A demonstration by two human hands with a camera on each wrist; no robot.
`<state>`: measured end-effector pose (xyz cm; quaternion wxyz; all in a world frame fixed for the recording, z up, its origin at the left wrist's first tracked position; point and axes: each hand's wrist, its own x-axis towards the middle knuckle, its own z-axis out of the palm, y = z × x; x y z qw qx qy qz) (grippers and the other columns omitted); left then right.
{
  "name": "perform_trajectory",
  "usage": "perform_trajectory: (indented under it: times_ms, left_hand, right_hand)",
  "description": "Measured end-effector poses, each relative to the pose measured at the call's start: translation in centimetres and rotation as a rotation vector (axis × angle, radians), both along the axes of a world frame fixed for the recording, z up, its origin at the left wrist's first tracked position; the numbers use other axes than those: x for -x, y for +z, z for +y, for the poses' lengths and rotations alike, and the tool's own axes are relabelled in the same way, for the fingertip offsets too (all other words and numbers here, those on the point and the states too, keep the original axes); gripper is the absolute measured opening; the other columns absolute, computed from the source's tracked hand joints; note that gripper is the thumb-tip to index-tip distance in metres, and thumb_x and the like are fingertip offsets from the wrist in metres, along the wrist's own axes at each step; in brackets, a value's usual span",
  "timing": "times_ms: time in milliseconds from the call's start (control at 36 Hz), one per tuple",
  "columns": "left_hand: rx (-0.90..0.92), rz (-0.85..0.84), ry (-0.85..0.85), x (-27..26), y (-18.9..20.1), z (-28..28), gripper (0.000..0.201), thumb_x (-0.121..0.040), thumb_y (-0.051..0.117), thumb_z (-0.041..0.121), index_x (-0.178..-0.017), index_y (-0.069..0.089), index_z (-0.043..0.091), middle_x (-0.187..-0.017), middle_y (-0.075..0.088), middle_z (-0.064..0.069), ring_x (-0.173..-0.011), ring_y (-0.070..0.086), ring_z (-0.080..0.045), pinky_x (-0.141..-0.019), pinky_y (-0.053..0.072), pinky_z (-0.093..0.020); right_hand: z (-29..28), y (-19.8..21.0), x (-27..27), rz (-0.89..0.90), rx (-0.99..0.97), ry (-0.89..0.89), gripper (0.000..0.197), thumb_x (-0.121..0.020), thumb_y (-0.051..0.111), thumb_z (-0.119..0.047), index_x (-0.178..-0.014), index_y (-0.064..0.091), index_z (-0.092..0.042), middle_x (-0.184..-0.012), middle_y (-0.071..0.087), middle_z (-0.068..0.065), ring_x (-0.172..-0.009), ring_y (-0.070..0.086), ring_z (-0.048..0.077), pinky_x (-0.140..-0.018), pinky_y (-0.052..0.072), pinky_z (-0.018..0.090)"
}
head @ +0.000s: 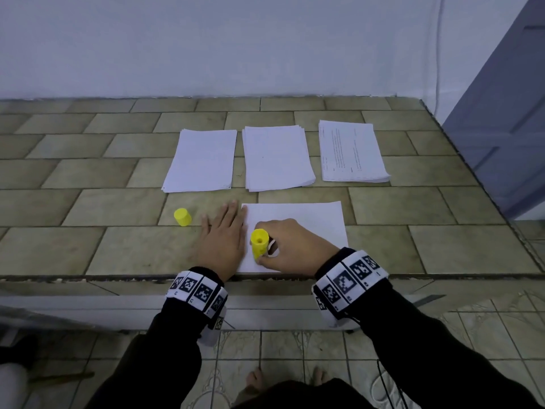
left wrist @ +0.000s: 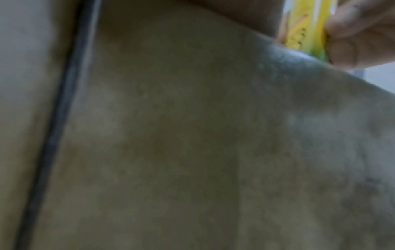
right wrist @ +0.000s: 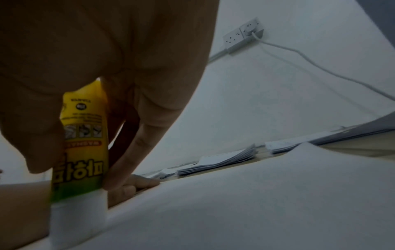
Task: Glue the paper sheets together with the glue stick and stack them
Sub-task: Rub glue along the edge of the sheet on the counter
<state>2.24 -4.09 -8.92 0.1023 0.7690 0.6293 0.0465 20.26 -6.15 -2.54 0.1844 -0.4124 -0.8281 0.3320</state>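
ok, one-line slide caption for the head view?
Right hand presses uncapped glue stick onto a sheet; left hand lies flat at its edge.

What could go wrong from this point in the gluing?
The right hand presses the glue stick at the near left corner of the single sheet, while the left hand lies flat with only its fingertips at the sheet's edge, so a stroke may drag or crease the paper. The cap stands loose and could be knocked.
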Motion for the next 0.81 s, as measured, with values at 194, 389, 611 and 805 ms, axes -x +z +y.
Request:
perform_trajectory:
  times_ms: [194, 389, 611, 805]
  left_hand:
    - [-0.015, -0.030, 0.052, -0.4, -0.1, 0.1, 0.051, -0.107, 0.018, 0.030, -0.158, 0.014, 0.022, -0.166, 0.007, 0.003, -0.152, 0.001, -0.015, -0.122, 0.002, -0.049]
    - [-0.023, -0.070, 0.074, -0.4, -0.1, -0.2, 0.050, -0.107, 0.019, 0.026, -0.157, 0.017, 0.022, -0.165, 0.009, 0.004, -0.152, 0.002, -0.013, -0.122, 0.001, -0.046]
    - [-0.021, -0.104, 0.077, -0.3, 0.1, -0.2, 0.051, -0.106, 0.023, 0.018, -0.157, 0.017, 0.020, -0.165, 0.009, 0.003, -0.152, 0.002, -0.014, -0.122, 0.001, -0.046]
    - [-0.030, -0.133, 0.084, -0.4, 0.1, -0.3, 0.052, -0.106, 0.023, 0.018, -0.157, 0.018, 0.020, -0.165, 0.009, 0.004, -0.152, 0.002, -0.012, -0.123, -0.001, -0.045]
  right_hand:
    - [-0.6, 0.0, -5.1, 0.052, 0.069, -0.103, 0.010, -0.080, 0.071, -0.014, -0.087, 0.064, -0.012, -0.089, 0.068, 0.001, -0.079, 0.064, 0.012, -0.075, 0.054, 0.038]
    - [-1.0, 0.3, -10.2, 0.101, 0.064, -0.158, 0.011, -0.077, 0.076, -0.008, -0.082, 0.070, -0.016, -0.088, 0.069, -0.006, -0.080, 0.067, 0.014, -0.072, 0.055, 0.027]
    - [-1.4, 0.6, -13.3, 0.047, 0.046, -0.241, 0.016, -0.070, 0.078, -0.003, -0.078, 0.072, -0.015, -0.082, 0.070, -0.014, -0.076, 0.067, 0.010, -0.071, 0.055, 0.032]
    - [-0.9, 1.1, -10.4, 0.099, 0.046, -0.164, 0.015, -0.074, 0.077, -0.007, -0.082, 0.069, -0.016, -0.095, 0.067, -0.007, -0.083, 0.066, 0.013, -0.072, 0.057, 0.032]
